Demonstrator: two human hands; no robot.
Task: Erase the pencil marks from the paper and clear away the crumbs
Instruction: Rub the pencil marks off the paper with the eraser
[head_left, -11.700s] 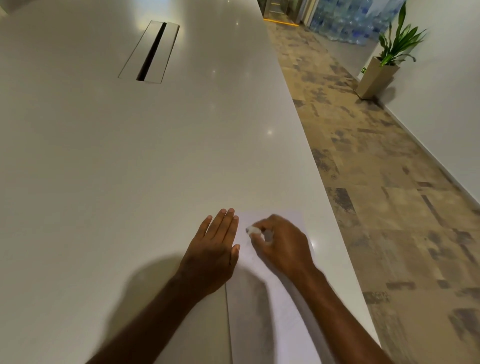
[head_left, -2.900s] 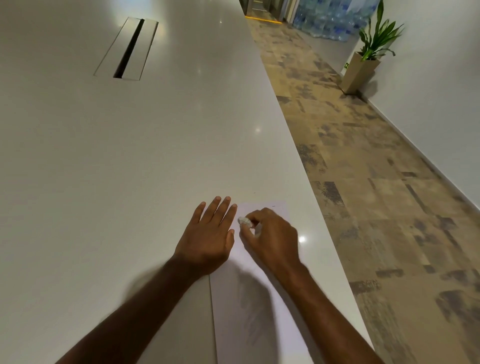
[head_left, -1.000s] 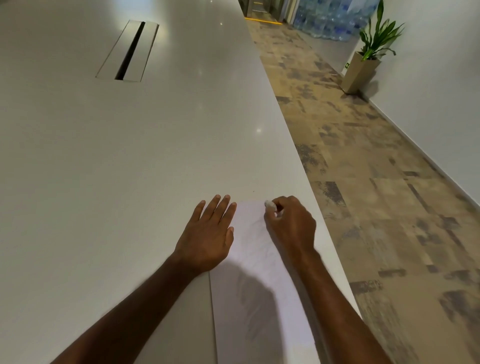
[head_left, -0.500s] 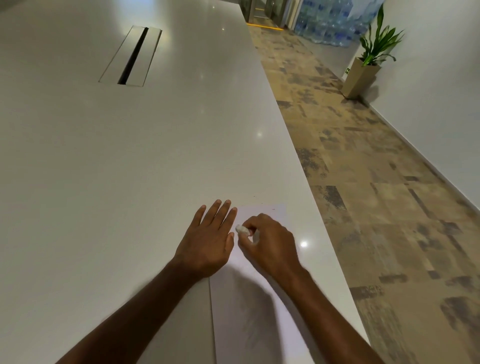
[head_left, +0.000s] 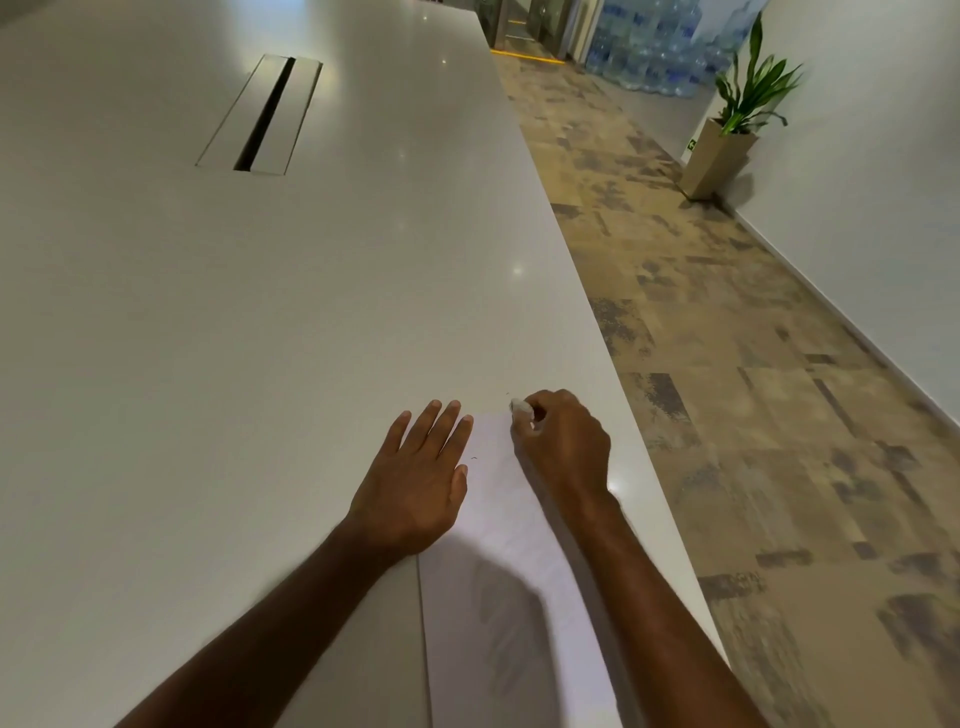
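We note the paper (head_left: 498, 519) lying flat on the white table (head_left: 260, 338), near the table's right edge, its far end between our two hands. Left hand (head_left: 415, 483): fingers straight and together, palm pressing down the paper's left margin. Right hand (head_left: 563, 447): fingers curled, pinching a small white eraser (head_left: 519, 405) at the sheet's far edge.

Handling, as we judge it: a single sheet is light, thin and limp, and it likely slides easily on this glossy top. It may buckle or tear under hard rubbing, so it is best pinned flat close to the rubbed spot, not lifted. The eraser looks small, so a fingertip pinch suits it.

A few dark crumbs (head_left: 474, 458) lie on the sheet beside the left fingers; faint grey marks show lower down.

Containers: only a plant pot (head_left: 714, 161) on the floor, holding a green plant (head_left: 748, 83).
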